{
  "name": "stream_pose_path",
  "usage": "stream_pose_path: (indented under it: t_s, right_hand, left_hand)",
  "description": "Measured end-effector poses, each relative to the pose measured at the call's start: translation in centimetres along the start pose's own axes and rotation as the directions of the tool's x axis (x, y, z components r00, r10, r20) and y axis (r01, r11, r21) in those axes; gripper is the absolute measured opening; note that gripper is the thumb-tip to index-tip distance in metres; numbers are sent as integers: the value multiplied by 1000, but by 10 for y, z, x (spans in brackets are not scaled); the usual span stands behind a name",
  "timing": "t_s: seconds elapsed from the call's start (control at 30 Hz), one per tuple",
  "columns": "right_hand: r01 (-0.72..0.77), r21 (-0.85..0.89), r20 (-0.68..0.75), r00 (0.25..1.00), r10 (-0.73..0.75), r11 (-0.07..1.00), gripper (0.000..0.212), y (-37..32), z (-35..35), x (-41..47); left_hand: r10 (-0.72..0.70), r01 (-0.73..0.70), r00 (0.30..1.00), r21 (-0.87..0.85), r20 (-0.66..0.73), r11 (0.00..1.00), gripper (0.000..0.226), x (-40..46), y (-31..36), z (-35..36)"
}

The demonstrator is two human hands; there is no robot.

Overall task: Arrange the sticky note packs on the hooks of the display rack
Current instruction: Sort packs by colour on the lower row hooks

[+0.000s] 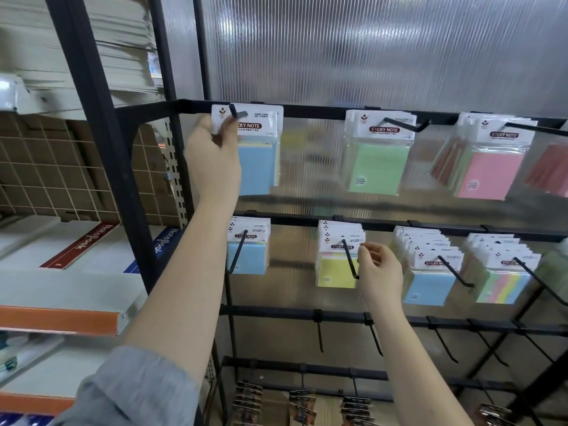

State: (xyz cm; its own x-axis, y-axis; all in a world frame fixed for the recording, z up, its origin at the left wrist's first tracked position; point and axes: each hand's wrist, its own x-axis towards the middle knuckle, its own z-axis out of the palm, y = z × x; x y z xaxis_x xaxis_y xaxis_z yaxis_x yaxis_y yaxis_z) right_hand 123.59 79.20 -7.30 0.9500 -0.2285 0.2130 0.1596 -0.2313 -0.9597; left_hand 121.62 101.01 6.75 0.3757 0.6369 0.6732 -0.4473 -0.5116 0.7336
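Note:
A black display rack (307, 110) carries sticky note packs on hooks in two rows. My left hand (212, 158) is raised to the top-left hook (238, 113) and pinches the white header of a blue sticky note pack (258, 161) hanging there. My right hand (379, 272) hovers lower, beside the hook (350, 259) with the yellow packs (336, 269), its fingers loosely curled and holding nothing. A green pack (379, 164) and a pink pack (488, 173) hang further right on the top row.
Blue packs (247, 255), more blue packs (428, 287) and striped packs (504, 285) fill the second row. Bare hooks (320, 333) jut out below, with dark packets (302, 404) at the bottom. Shelves with notebooks (80, 245) stand at left. Ribbed translucent panel (368, 47) lies behind.

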Motion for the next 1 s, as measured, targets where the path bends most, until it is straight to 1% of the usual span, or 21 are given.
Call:
stream_pose_path:
  t_s: [0.1,0.17,0.23,0.33,0.5,0.57,0.8,0.9,1.0]
  right_hand:
    - [-11,1,4,1000,11,1000,11,0,0,3]
    - [-19,4,4,1000,19,1000,10,0,-1,4]
    - [-25,2,6,1000,25,1000,12,1,-1,6]
    - [-26,-9,18,999,26,1000,15,1,-2,7]
    - [-38,-12,33,999,39,999,15,6,0,10]
    - [-44,-18,37,998,45,999,17,9,1,11]
    - [-56,-31,4,998,56,998,26,24,3,15]
    - [-45,-64,-9,999,45,997,39,28,3,16]
    - [-56,-82,39,998,59,995,49,30,3,17]
  left_hand:
    - [-47,48,999,-22,19,999,19,10,-13,9]
    - [-94,93,995,23,41,995,25,15,-18,14]
    - [-133,129,990,75,46,989,25,20,-20,20]
    - [-143,141,990,130,9,981,25,27,-25,25]
    - [-156,170,984,206,-82,964,38,29,-27,32]
    - [-163,177,983,192,-85,965,42,27,-28,33]
    - [-197,196,980,91,4,976,46,13,-34,21]
    - [-185,181,982,108,36,978,49,3,-37,11]
    - [-173,161,983,162,63,974,52,-12,-42,3]
